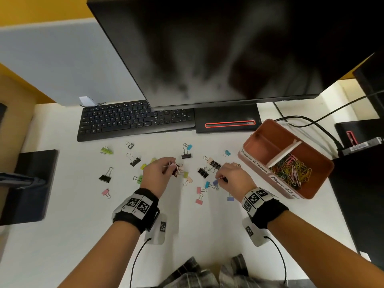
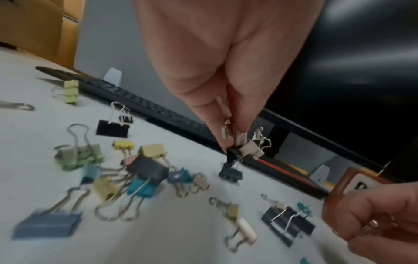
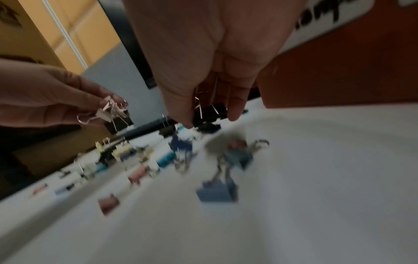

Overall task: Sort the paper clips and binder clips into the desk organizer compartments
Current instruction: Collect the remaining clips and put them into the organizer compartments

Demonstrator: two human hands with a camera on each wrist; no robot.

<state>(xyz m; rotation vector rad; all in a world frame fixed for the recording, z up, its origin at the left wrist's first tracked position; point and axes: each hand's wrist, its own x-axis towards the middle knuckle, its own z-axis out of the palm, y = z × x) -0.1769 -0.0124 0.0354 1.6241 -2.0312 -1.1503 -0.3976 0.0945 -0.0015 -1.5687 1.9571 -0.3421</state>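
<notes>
Many coloured and black binder clips (image 1: 135, 161) lie scattered on the white desk (image 1: 187, 221). My left hand (image 1: 160, 171) pinches a small bunch of binder clips (image 2: 250, 150), beige and black, just above the desk. My right hand (image 1: 230, 175) grips black binder clips (image 3: 207, 110) and touches a blue binder clip (image 1: 216, 182) on the desk. The brown organizer (image 1: 324, 163) stands to the right; its near compartment holds coloured paper clips (image 1: 291, 169), and its far compartment (image 1: 264, 142) looks empty.
A black keyboard (image 1: 133, 119) and a monitor base (image 1: 226, 121) lie behind the clips, under a large dark monitor (image 1: 228, 48). Cables (image 1: 307, 121) run behind the organizer. A dark box (image 1: 361, 183) sits at the right edge, a black object (image 1: 27, 183) at the left.
</notes>
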